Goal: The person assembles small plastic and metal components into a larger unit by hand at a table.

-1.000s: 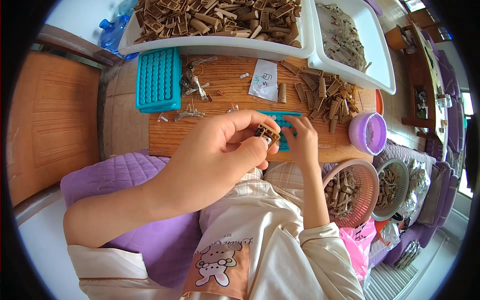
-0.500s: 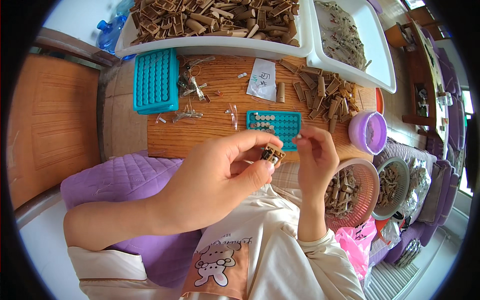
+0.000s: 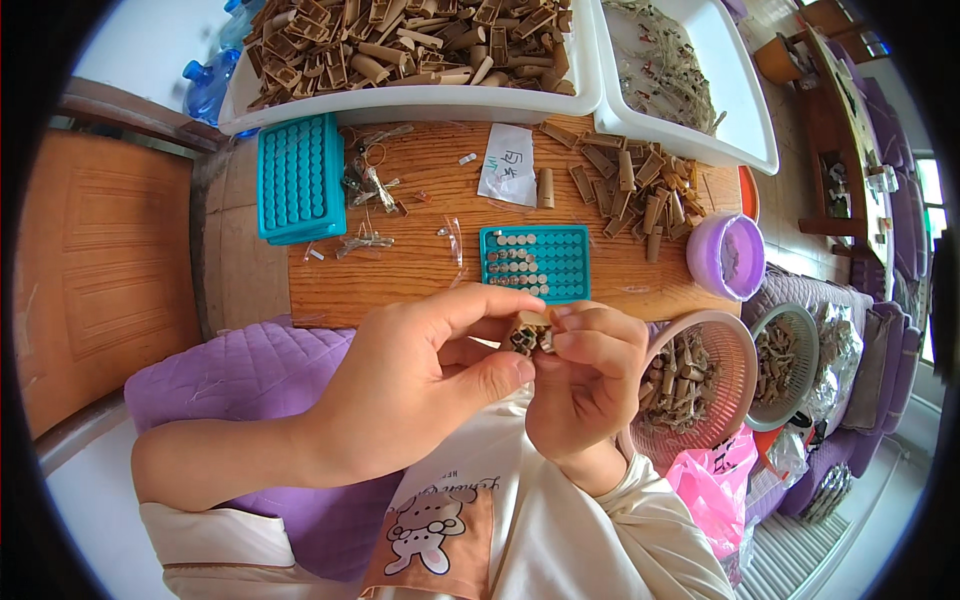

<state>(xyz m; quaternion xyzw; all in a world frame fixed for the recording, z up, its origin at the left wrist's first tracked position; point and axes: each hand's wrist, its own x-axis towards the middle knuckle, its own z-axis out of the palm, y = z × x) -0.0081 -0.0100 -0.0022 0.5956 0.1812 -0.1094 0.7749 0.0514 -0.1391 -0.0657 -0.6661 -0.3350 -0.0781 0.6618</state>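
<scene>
My left hand (image 3: 410, 365) is closed round a small brown cork-shaped plastic battery case (image 3: 531, 322), its open end with metal parts facing me. My right hand (image 3: 588, 375) meets it from the right, thumb and fingers pinched at the case's open end. A small silvery button cell (image 3: 547, 342) shows between those fingertips and the case; how far in it sits is hidden. Just beyond both hands lies a teal tray (image 3: 568, 262) with round pockets. Silvery button cells (image 3: 518, 267) fill several pockets on its left side.
Brown plastic cases (image 3: 640, 185) lie loose at the table's right, near a purple tub (image 3: 697, 262). Stacked teal trays (image 3: 300, 180) and wire light strings (image 3: 375, 190) are at left. Large white bins (image 3: 430, 97) stand behind. A pink basket (image 3: 740, 370) is at my right.
My right hand has moved from the tray's right edge down and left to the brown case, carrying the button cell. The left hand still holds the case. The view has shifted slightly.
</scene>
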